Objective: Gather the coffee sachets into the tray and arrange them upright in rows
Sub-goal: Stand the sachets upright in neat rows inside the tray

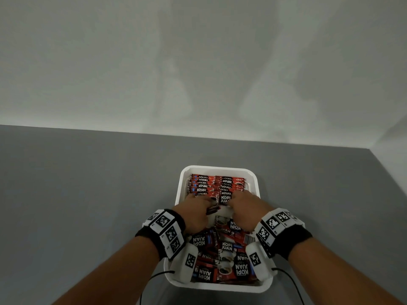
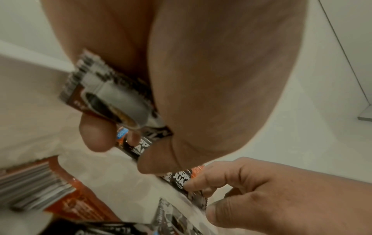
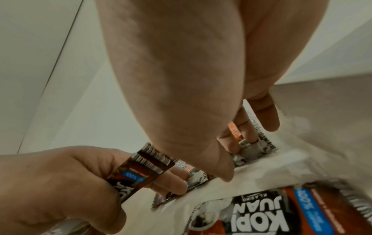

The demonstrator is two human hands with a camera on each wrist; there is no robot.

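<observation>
A white tray (image 1: 257,179) sits on the grey table. Its far half holds red-and-black coffee sachets standing in upright rows (image 1: 217,183); its near half holds a loose pile of sachets (image 1: 229,256) lying flat. Both hands meet at the front of the rows. My left hand (image 1: 198,208) grips a small stack of sachets (image 2: 112,98) between thumb and fingers. My right hand (image 1: 244,205) pinches the front upright sachet (image 2: 181,179) of the right row, its fingers (image 3: 241,136) behind the packet and its thumb in front.
A pale wall rises behind the grey table (image 1: 88,194), whose right edge runs close to the tray. Wrist bands with black-and-white markers and thin black cables (image 1: 154,276) hang over the tray's near end.
</observation>
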